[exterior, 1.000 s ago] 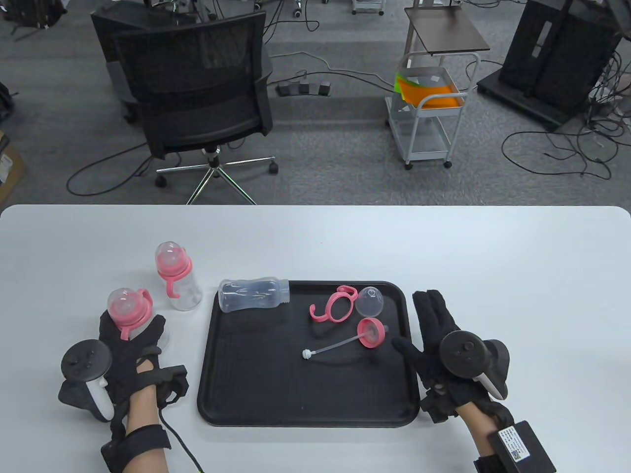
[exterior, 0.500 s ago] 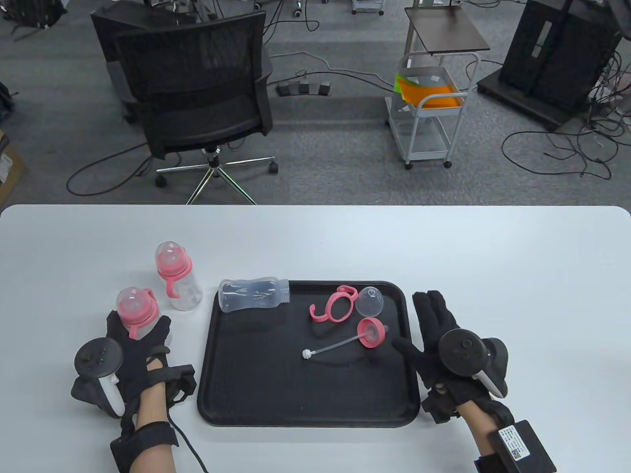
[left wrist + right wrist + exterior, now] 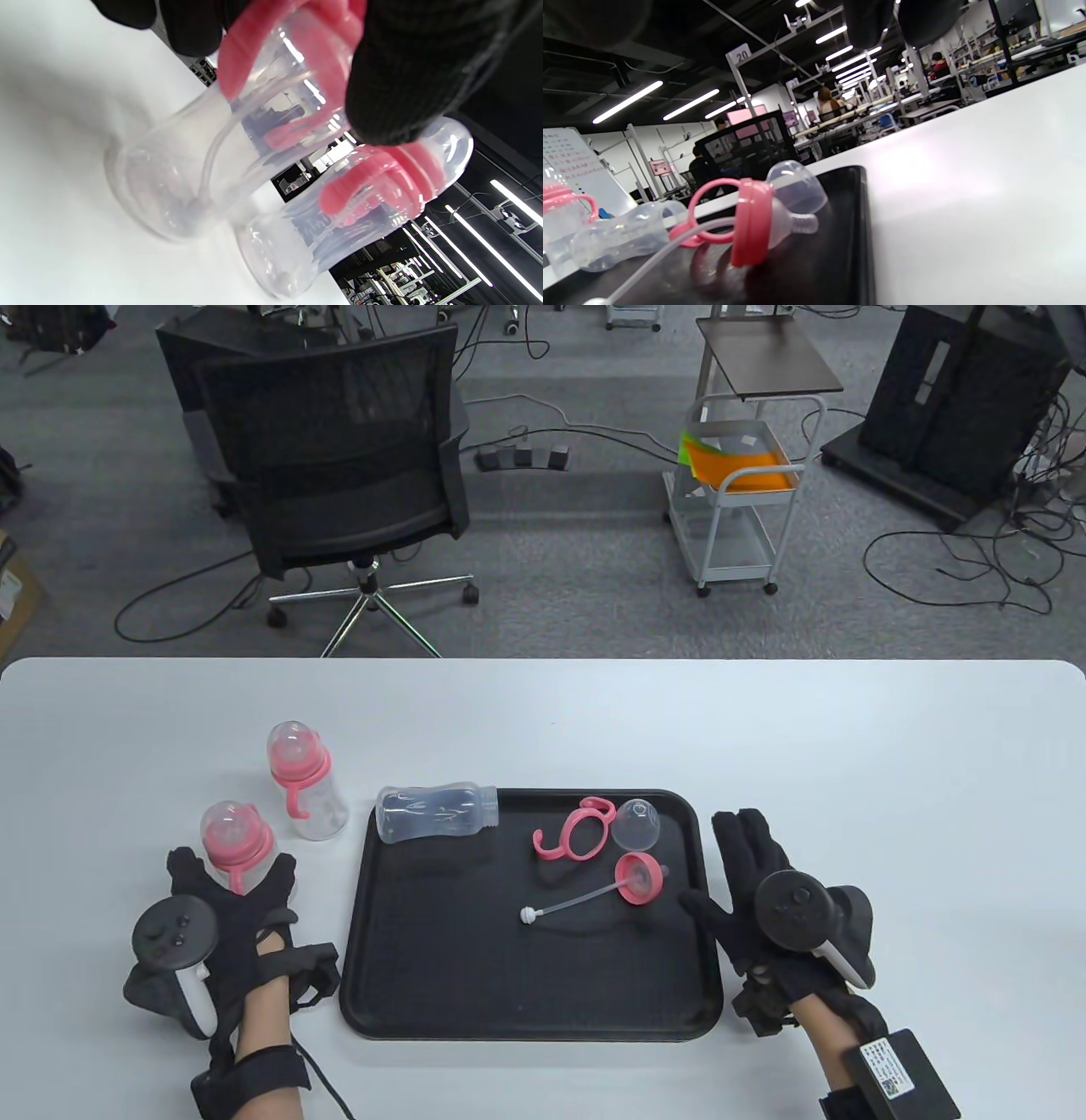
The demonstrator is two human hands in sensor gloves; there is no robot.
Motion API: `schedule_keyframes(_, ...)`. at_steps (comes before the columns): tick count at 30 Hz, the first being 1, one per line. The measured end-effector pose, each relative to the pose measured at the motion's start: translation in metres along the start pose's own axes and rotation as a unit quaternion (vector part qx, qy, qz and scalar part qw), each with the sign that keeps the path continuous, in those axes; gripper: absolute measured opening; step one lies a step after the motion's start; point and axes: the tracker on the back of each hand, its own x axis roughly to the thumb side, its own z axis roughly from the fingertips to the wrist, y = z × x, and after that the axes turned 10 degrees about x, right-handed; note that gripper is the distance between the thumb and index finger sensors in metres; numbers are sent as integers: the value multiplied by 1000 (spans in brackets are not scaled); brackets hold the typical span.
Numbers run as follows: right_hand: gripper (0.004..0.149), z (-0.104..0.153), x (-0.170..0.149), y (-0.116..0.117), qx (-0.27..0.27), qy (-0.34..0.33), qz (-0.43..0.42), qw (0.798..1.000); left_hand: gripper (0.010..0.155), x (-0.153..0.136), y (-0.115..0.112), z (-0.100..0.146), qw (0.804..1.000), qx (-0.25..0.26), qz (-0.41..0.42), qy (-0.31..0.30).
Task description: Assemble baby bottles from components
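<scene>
Two bottles (image 3: 307, 793) stand assembled; our left hand (image 3: 233, 920) loosely cups the nearer one (image 3: 236, 848), our right hand (image 3: 768, 899) rests flat, released.

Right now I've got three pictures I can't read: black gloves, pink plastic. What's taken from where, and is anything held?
These are a person's gloved hands with trackers strapped on their backs. One camera looks down at the table; one sits on each wrist. The left hand is at the nearer assembled bottle, which stands on the table; whether it still grips is unclear. A second bottle stands behind. The right hand rests open beside the black tray, which holds an empty bottle body, handle ring, clear cap and straw lid.
</scene>
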Motion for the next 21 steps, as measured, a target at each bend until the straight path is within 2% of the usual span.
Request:
schedule_keyframes(2, 94, 0, 0, 0, 0, 2, 1, 1000, 117, 4, 3, 1, 1000, -5, -2, -19)
schedule_keyframes(7, 94, 0, -1, 0, 2, 4, 2, 1000, 121, 10, 15, 6, 999, 28, -8, -39)
schedule_keyframes(12, 94, -1, -2, 0, 4, 6, 4, 1000, 125, 26, 29, 16, 993, 72, -28, -94)
schedule_keyframes(16, 94, -1, -3, 0, 3, 9, 3, 1000, 123, 46, 37, 28, 976, 138, -77, -152)
schedule_keyframes(21, 94, -1, -5, -1, 0, 11, 1, 1000, 123, 68, 39, 49, 950, 162, -123, -237)
